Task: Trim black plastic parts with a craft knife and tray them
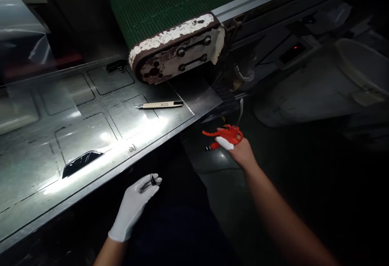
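Note:
My left hand (135,201), in a white glove, is closed in a pinch on a small black piece (152,179), in front of the table's front edge. To the right of the table, my right hand (227,138) has red coverings on its fingers and a white patch near the thumb. Its fingers are apart. A tiny dark piece with bright glints (208,148) shows at the red thumb tip; whether it is touching cannot be made out. Nearest on the table lie a beige-handled cutting tool marked A05 (159,105) and a glossy black part (82,164).
A sheet-covered metal table (91,132) bears black outlines, a clear scrap (131,148) and another black part (117,66). A green conveyor belt (170,6) with a worn end plate (179,55) overhangs its back. A large pale bin (300,87) lies at right.

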`<state>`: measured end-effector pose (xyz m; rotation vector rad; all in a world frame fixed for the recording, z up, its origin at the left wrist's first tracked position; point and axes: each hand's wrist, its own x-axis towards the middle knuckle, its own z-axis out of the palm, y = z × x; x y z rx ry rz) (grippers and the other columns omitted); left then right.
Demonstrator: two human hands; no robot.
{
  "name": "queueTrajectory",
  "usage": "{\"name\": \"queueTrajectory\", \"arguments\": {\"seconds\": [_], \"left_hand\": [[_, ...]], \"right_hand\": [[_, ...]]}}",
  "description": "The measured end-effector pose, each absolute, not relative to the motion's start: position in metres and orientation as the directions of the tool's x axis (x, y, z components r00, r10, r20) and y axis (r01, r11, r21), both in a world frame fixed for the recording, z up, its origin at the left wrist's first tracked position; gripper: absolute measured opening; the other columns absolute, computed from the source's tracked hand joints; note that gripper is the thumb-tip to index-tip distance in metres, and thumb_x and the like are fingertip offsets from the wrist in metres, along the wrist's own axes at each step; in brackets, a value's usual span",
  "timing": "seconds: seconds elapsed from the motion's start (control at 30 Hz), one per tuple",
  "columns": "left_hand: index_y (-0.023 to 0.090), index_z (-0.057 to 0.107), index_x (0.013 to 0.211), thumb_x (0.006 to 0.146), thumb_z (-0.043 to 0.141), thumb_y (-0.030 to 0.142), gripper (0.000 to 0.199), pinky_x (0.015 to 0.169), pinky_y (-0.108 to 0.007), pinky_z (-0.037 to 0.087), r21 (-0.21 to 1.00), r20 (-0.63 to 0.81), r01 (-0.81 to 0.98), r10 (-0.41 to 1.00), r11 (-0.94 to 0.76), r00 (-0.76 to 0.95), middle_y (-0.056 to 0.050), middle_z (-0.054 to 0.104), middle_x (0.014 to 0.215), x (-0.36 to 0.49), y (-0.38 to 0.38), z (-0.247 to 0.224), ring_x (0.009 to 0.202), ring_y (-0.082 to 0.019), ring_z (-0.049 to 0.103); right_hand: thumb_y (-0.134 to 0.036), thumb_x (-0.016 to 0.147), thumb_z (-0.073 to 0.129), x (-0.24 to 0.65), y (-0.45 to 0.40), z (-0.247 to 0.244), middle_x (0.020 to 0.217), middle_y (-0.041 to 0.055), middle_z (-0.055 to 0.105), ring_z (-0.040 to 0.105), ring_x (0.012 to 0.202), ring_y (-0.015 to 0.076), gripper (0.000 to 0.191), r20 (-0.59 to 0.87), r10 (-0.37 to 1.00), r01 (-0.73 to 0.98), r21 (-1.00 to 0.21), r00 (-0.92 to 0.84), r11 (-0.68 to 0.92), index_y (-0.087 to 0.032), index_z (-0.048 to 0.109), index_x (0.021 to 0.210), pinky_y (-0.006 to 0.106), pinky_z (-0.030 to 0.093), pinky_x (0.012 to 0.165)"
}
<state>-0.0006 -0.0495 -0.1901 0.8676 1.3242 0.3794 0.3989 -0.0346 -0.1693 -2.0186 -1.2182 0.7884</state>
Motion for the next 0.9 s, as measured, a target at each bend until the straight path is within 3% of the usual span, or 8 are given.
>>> {"name": "queueTrajectory", "arguments": {"seconds": [0.17, 0.27, 0.33, 0.43, 0.5, 0.6, 0.73, 0.9], "left_hand": [[0.023, 0.077, 0.11, 0.08, 0.091, 0.038, 0.036, 0.105, -0.047, 0.062, 0.835, -0.467, -0.202, 0.854, 0.511, 0.229, -0.01, 0.08, 0.122, -0.001, -0.07, -0.134, 0.116, -0.035, 0.075], [0.033, 0.075, 0.114, 0.085, 0.088, 0.04, 0.032, 0.099, -0.049, 0.066, 0.777, -0.245, -0.555, 0.955, 0.298, 0.169, -0.005, 0.08, 0.124, -0.006, -0.075, -0.113, 0.117, -0.034, 0.076], [0.039, 0.074, 0.116, 0.089, 0.084, 0.041, 0.029, 0.094, -0.046, 0.068, 0.738, -0.177, -0.639, 0.976, 0.217, 0.127, -0.002, 0.079, 0.127, -0.011, -0.072, -0.106, 0.116, -0.032, 0.076], [0.042, 0.075, 0.117, 0.091, 0.082, 0.043, 0.027, 0.089, -0.041, 0.069, 0.736, -0.155, -0.661, 0.987, 0.146, 0.045, 0.0, 0.079, 0.127, -0.019, -0.064, -0.099, 0.114, -0.031, 0.077], [0.044, 0.075, 0.118, 0.09, 0.083, 0.045, 0.029, 0.088, -0.04, 0.069, 0.746, -0.151, -0.657, 0.988, 0.107, -0.01, 0.001, 0.079, 0.128, -0.024, -0.06, -0.097, 0.113, -0.03, 0.078], [0.04, 0.076, 0.116, 0.088, 0.085, 0.045, 0.029, 0.095, -0.039, 0.067, 0.788, -0.148, -0.613, 0.984, 0.059, -0.095, 0.001, 0.079, 0.128, -0.031, -0.059, -0.094, 0.115, -0.027, 0.077], [0.029, 0.078, 0.109, 0.084, 0.09, 0.038, 0.029, 0.112, -0.043, 0.059, 0.903, -0.099, -0.429, 0.976, 0.006, -0.195, -0.005, 0.08, 0.125, -0.047, -0.065, -0.095, 0.124, -0.03, 0.072], [0.031, 0.08, 0.111, 0.085, 0.089, 0.027, 0.027, 0.12, -0.045, 0.053, 0.947, -0.072, -0.322, 0.975, 0.0, -0.211, -0.004, 0.075, 0.137, -0.064, -0.072, -0.1, 0.132, -0.029, 0.068]], "right_hand": [[-0.067, 0.091, 0.061, 0.368, 0.018, -0.206, 0.141, 0.0183, 0.07, 0.063, 0.132, 0.0357, 0.071, -0.087, 0.853, 0.504, -0.774, 0.515, -0.383, -0.013, 0.066, 0.138, 0.05, 0.048, 0.115], [-0.065, 0.09, 0.06, 0.343, 0.029, -0.213, 0.108, 0.0221, 0.078, 0.072, 0.105, 0.0398, 0.061, -0.209, 0.882, 0.499, -0.759, 0.423, -0.419, -0.009, 0.075, 0.11, 0.054, 0.055, 0.096], [-0.059, 0.086, 0.066, 0.318, 0.027, -0.2, 0.086, 0.0179, 0.078, 0.073, 0.083, 0.0355, 0.049, -0.32, 0.908, 0.49, -0.766, 0.272, -0.417, -0.011, 0.076, 0.092, 0.048, 0.058, 0.079], [-0.046, 0.085, 0.076, 0.264, 0.014, -0.149, 0.084, 0.0071, 0.077, 0.07, 0.073, 0.0225, 0.03, -0.325, 0.944, 0.452, -0.852, -0.058, -0.266, -0.019, 0.079, 0.098, 0.034, 0.055, 0.069], [-0.036, 0.093, 0.075, 0.222, 0.005, -0.103, 0.095, 0.0045, 0.075, 0.068, 0.079, 0.0164, 0.02, -0.013, 0.95, 0.365, -0.925, -0.312, 0.107, -0.023, 0.078, 0.108, 0.027, 0.053, 0.07], [-0.022, 0.096, 0.071, 0.167, 0.004, -0.05, 0.1, 0.0057, 0.072, 0.065, 0.079, 0.0131, 0.018, 0.305, 0.761, 0.188, -0.854, -0.573, 0.484, -0.018, 0.076, 0.114, 0.024, 0.05, 0.066], [-0.01, 0.09, 0.068, 0.13, 0.014, -0.037, 0.099, 0.0053, 0.07, 0.061, 0.076, 0.014, 0.019, 0.305, 0.611, 0.244, -0.72, -0.73, 0.65, -0.014, 0.072, 0.109, 0.028, 0.046, 0.065], [-0.008, 0.084, 0.067, 0.114, 0.025, -0.048, 0.092, 0.0021, 0.066, 0.055, 0.072, 0.0127, 0.019, 0.3, 0.515, 0.21, -0.666, -0.803, 0.716, -0.016, 0.065, 0.101, 0.027, 0.042, 0.062]]}}
